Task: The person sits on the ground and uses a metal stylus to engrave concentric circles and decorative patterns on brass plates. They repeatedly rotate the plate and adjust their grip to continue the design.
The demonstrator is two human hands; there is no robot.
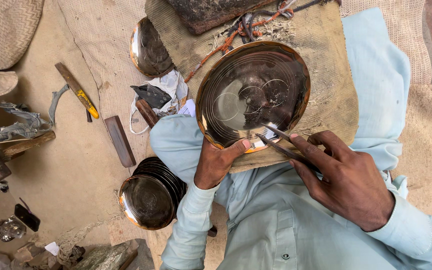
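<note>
The brass plate (253,95) sits centre frame on a burlap-covered board (333,100) across the lap; it looks stiff, thin, slick and easily scratched, best held at the rim, where the left hand (217,162) closes its grip, while the right hand (343,180) pinches metal dividers (278,141) touching the lower edge; stacked plates (151,197) crowd the lower left

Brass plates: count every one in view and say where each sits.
3 clearly separate, plus a stack: the engraved plate on the lap pad under both hands, one beyond the pad's left corner, and the stack's top plate beside the left elbow, hiding more beneath.
</note>
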